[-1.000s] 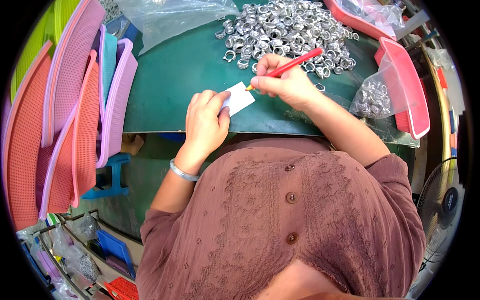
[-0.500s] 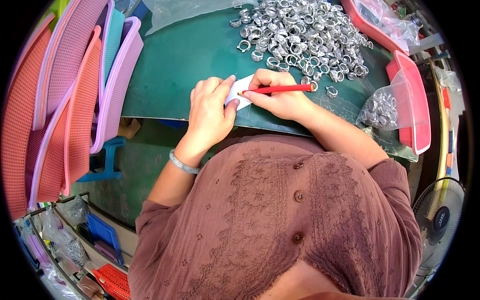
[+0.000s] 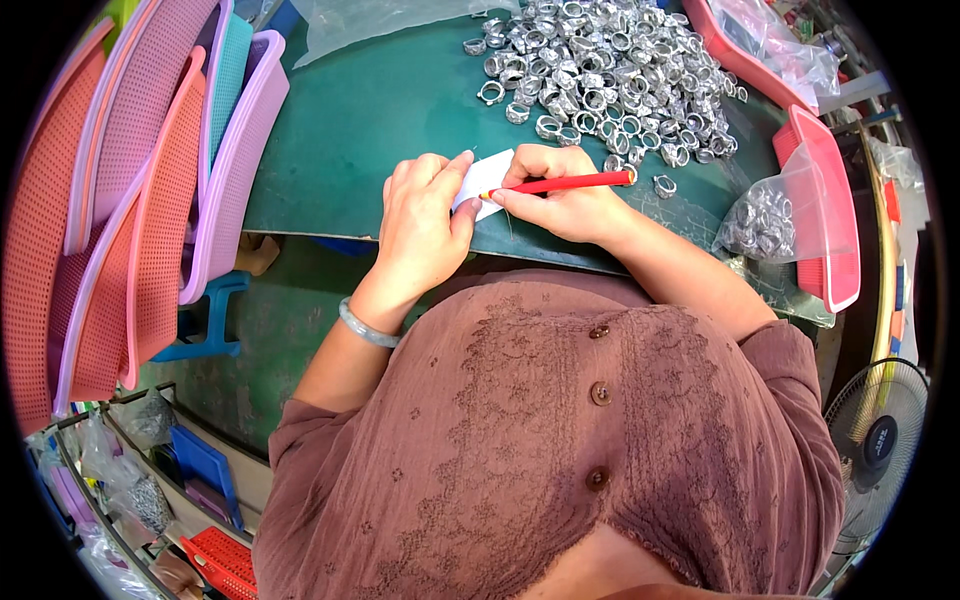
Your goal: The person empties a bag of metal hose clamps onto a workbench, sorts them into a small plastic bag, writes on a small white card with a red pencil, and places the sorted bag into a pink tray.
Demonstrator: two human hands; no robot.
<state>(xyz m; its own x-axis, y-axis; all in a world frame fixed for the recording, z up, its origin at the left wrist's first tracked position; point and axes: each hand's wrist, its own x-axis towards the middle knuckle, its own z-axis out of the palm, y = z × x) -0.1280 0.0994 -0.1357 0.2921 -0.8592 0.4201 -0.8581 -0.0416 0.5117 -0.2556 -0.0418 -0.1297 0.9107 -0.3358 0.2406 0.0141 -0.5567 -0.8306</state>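
A small white paper tag (image 3: 487, 176) lies at the near edge of the green table, with what looks like a thin thread at its lower side. My left hand (image 3: 422, 215) grips its left side, thumb and fingers closed on the paper. My right hand (image 3: 568, 200) is wrapped round a red pencil (image 3: 575, 182), whose yellowish tip touches the tag close to my left thumb. Whatever is written on the tag is too small to make out. Just beyond my right hand spreads a heap of silver metal rings (image 3: 610, 75), and one loose ring (image 3: 664, 186) lies apart from it.
Pink trays (image 3: 818, 215) line the right side, with a clear bag of rings (image 3: 762, 222) leaning on one. Coloured plastic baskets (image 3: 235, 165) stand stacked at the left. A clear plastic sheet (image 3: 370, 20) lies at the back. A fan (image 3: 875, 450) stands at the lower right.
My right hand and the pencil have shifted slightly to the right; the pencil's tip is now a little lower on the tag. My left hand keeps its place.
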